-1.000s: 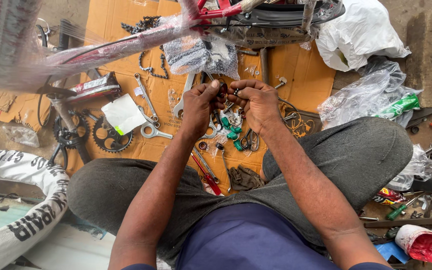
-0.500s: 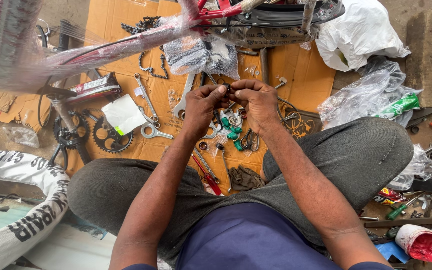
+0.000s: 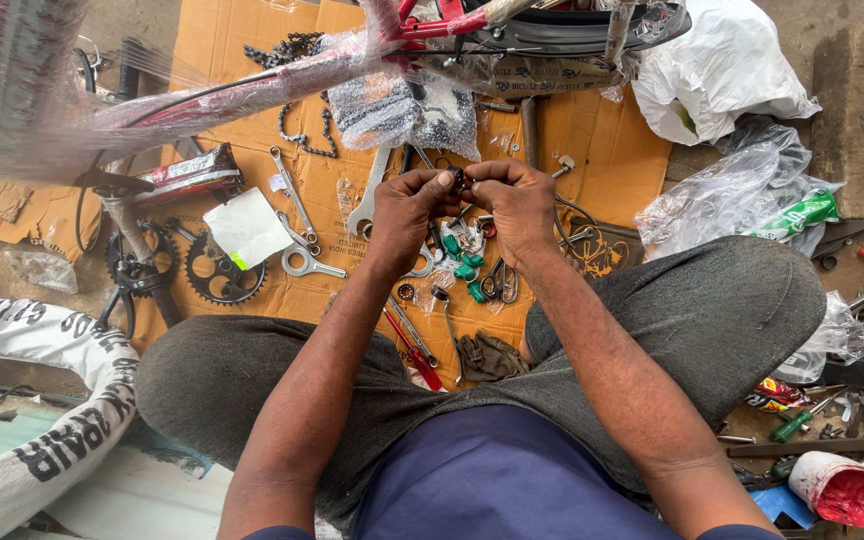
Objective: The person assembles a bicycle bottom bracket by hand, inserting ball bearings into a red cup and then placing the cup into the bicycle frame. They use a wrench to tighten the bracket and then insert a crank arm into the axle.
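A small dark part (image 3: 458, 181) sits pinched between the fingertips of both your hands, held up over the cardboard sheet (image 3: 612, 150) just below the wrapped bicycle frame (image 3: 252, 90); it is too small to tell what kind of part it is.

Far to your left, a white tyre with black lettering (image 3: 42, 400) curves along the floor. Next to it a black chainring with its crank (image 3: 214, 272) lies on the cardboard, with a white slip of paper (image 3: 247, 228) partly over it. Two spanners (image 3: 297, 205) lie just beside the paper, and a bicycle chain (image 3: 302, 135) trails above them under the frame.

Your left hand (image 3: 407, 215) is closed, thumb and fingers pressed on the left side of the small dark part. Below that wrist a red-handled screwdriver (image 3: 414, 350) lies near your crossed legs.

Your right hand (image 3: 517, 205) is closed as well, its fingertips meeting the left hand's at the same part, so both hands touch. Under the hands lie some green pieces (image 3: 462, 265) and a pair of scissors (image 3: 500, 282), close together on the cardboard.

Further right, a white plastic bag (image 3: 722, 70) and a clear crumpled one (image 3: 742, 195) rest beyond your right knee, with a green tube (image 3: 797, 213) on the clear one. At the lower right corner stands a red-stained white cup (image 3: 842, 490).
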